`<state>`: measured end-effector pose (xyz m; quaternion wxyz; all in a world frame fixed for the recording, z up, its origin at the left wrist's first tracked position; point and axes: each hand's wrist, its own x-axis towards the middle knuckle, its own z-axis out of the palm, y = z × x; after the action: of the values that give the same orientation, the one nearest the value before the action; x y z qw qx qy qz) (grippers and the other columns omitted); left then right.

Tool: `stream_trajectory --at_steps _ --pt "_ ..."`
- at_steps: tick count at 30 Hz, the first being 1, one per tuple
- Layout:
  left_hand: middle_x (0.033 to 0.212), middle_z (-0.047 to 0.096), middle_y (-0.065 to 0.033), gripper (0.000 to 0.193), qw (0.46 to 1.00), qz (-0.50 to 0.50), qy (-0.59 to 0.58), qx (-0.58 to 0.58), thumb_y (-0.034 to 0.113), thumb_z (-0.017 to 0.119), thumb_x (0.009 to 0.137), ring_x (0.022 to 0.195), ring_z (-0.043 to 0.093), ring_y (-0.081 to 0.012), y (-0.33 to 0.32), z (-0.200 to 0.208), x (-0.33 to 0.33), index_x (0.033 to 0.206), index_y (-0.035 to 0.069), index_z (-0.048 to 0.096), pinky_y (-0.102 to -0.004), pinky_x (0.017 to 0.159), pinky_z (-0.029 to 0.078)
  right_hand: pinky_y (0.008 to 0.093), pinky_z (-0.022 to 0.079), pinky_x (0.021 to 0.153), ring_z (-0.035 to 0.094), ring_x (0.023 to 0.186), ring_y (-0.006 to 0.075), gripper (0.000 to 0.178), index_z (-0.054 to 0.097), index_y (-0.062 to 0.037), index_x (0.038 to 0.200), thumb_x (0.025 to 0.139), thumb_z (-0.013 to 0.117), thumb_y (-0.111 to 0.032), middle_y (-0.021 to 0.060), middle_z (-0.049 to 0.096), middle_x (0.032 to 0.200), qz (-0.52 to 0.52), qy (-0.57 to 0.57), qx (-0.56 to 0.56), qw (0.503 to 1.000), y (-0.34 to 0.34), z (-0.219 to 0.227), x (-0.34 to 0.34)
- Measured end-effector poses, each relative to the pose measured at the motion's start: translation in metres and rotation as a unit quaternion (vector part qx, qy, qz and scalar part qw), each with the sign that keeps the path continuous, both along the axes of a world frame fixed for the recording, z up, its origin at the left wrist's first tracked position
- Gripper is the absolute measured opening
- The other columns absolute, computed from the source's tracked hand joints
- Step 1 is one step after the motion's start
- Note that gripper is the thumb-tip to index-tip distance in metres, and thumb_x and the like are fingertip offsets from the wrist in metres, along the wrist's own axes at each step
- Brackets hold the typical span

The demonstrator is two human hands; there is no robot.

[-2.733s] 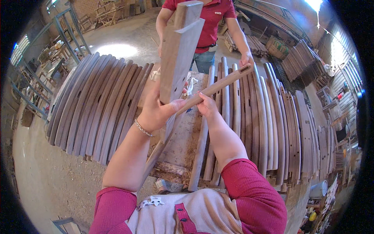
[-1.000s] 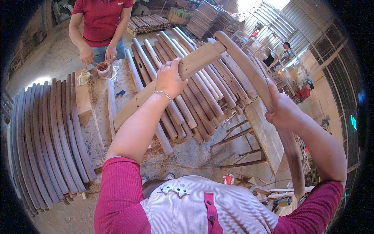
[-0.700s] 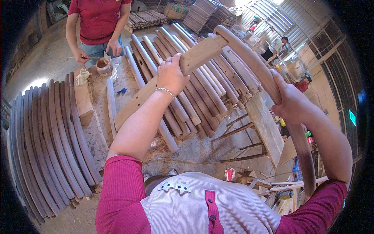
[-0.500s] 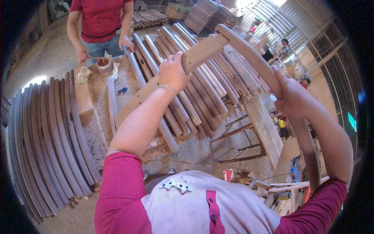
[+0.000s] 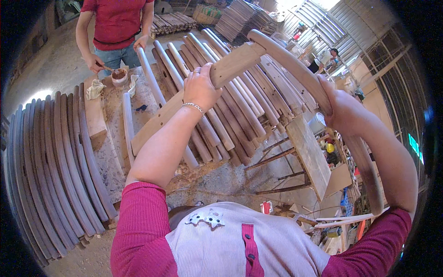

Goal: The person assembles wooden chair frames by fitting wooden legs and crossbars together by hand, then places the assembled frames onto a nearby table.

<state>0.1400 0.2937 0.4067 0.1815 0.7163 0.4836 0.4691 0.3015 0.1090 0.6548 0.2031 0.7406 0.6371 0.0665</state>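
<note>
A wooden frame part spans both my hands: a flat pale board [image 5: 240,63] with its far end against a long, rounded, curved wooden piece [image 5: 295,64]. My left hand [image 5: 201,90], with a bracelet at the wrist, is wrapped round the board near its middle. Further right, my right hand [image 5: 344,108] grips the curved piece, whose lower end hangs beside my right forearm. Close to the board's near end stands a slim pale wooden piece [image 5: 127,120]; whether they are joined, I cannot tell. Under the frame lies a pile of rounded wooden lengths [image 5: 240,124].
Curved dark wooden pieces [image 5: 55,171] stand in a row at the left. Across the worktable [image 5: 110,138], a person in a red shirt [image 5: 117,27] holds a stick at a small bowl [image 5: 119,78] of brown paste. A plank [image 5: 307,152] juts out at the right, near a white bucket [image 5: 317,123].
The frame and my hands have shifted slightly left in the picture, along with the surroundings. The person opposite has raised the far end of a rounded wooden length a little. My grips look the same.
</note>
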Motion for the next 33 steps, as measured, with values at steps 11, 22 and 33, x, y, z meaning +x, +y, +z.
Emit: stream_trajectory --at_steps 11,22,33 --pt "0.112 0.054 -0.0132 0.064 0.999 -0.022 -0.02 0.03 0.015 0.074 0.06 0.106 0.049 -0.0294 -0.011 -0.003 -0.004 0.119 0.009 0.049 -0.0384 0.093 0.038 0.0422 0.045 0.079 0.055 0.092 0.0399 0.088 0.009 0.0014 0.137 0.067 0.062 -0.008 0.0269 0.055 0.095 -0.04 0.035 -0.037 0.998 -0.03 -0.009 -0.008" --pt "0.113 0.054 -0.017 0.065 0.993 -0.103 -0.03 0.039 0.034 0.072 0.068 0.107 0.05 -0.0309 -0.006 -0.021 -0.004 0.121 0.005 0.048 -0.0381 0.094 0.038 0.0439 0.042 0.08 0.053 0.092 0.0433 0.091 0.002 0.0074 0.135 0.068 0.062 -0.01 0.0292 0.054 0.096 -0.026 0.054 -0.013 0.998 -0.042 -0.078 0.014" --pt "0.134 0.034 -0.0242 0.081 0.776 0.432 0.096 -0.449 0.052 0.067 0.068 0.122 0.038 -0.0344 -0.08 -0.178 -0.237 0.13 0.007 0.039 -0.0465 0.097 0.034 0.0427 0.045 0.084 0.055 0.096 0.0394 0.093 0.006 -0.0041 0.14 0.068 0.064 -0.014 0.025 0.056 0.103 -0.059 0.159 -0.018 0.985 -0.058 -0.128 0.03"
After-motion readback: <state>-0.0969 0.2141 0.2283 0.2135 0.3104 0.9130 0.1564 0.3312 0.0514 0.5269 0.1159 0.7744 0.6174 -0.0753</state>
